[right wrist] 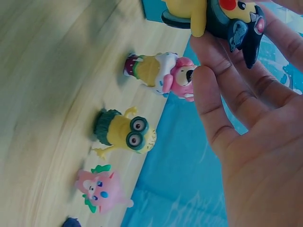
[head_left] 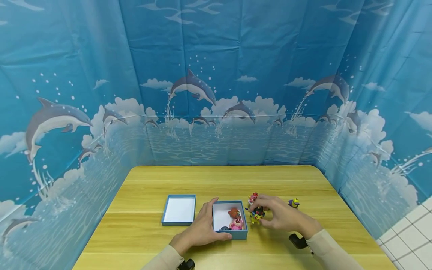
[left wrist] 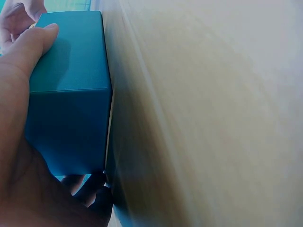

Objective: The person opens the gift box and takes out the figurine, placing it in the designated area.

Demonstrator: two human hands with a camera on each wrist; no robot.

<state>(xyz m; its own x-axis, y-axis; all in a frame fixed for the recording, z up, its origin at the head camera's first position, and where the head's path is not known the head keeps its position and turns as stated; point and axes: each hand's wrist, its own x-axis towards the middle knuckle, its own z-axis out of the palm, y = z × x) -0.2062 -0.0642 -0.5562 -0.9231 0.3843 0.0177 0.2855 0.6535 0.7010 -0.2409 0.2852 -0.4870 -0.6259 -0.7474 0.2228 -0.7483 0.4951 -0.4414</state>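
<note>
My left hand point(head_left: 202, 227) grips the blue box point(head_left: 239, 235), thumb along the near wall and fingers around the left side. In the left wrist view, the same box point(left wrist: 66, 127) shows its outer walls, the thumb lying on one of them. Inside the box are an orange-brown figurine point(head_left: 233, 213), a pink figurine point(head_left: 237, 224) and a dark grey one point(head_left: 225, 228). To the right of the box, my right hand point(head_left: 281, 215) holds a yellow figurine in a dark costume point(head_left: 258, 214) between thumb and fingers. A red cheek shows on this yellow figurine point(right wrist: 220, 21) in the right wrist view.
Left of the box lies a blue-rimmed white lid point(head_left: 179, 210). Behind the held figurine stands a pink bear figurine point(right wrist: 180, 78). A goggled yellow figurine point(right wrist: 125, 132) and a pink-and-green one point(right wrist: 99, 189) also stand on the table. A purple-and-yellow figurine point(head_left: 294, 203) is beyond my right wrist.
</note>
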